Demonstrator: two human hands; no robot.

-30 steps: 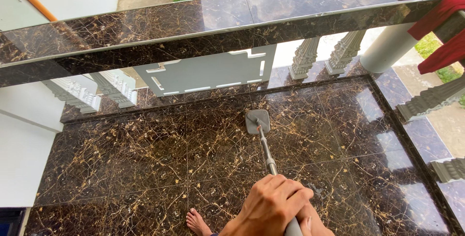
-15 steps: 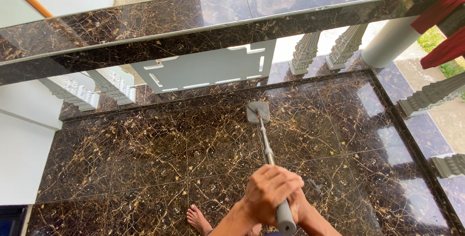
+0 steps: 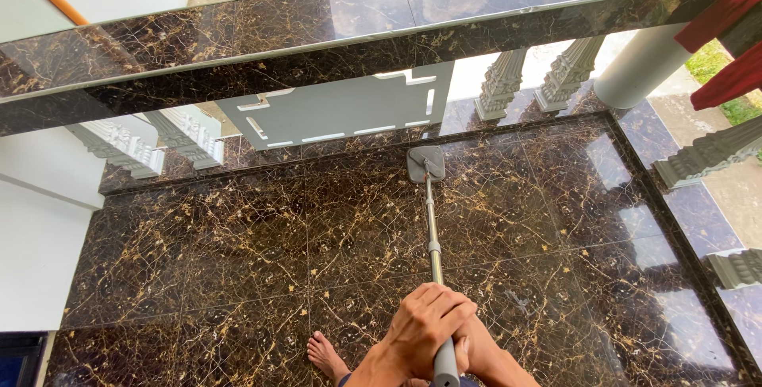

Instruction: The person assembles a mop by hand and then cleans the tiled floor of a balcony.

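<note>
I have my left hand [image 3: 425, 327] wrapped over the grey end of a long mop handle of silver metal [image 3: 432, 224], fingers curled tight about it, so that grip is pressed together on the handle. My right hand [image 3: 476, 347] sits just behind and under it at 5 o'clock, mostly hidden; its thumb lies against the handle and it seems to clasp it too.

The handle runs from the hands straight up toward 12 o'clock, and ends in a flat, grey, roughly square mop head [image 3: 426, 163] lying on the glossy dark brown marble floor with gold veins [image 3: 238, 236]. The mop head rests near the far edge of the floor, just short of a pale grey cut-out panel [image 3: 341, 109] standing below the railing.

A broad railing top of the same dark marble [image 3: 317, 30] crosses the view at 12 o'clock. White carved balusters [image 3: 500, 85] stand at 1 o'clock, and a red cloth [image 3: 726, 46] hangs at 2 o'clock. My bare foot [image 3: 325, 358] shows on the floor at 7 o'clock of the hands.
</note>
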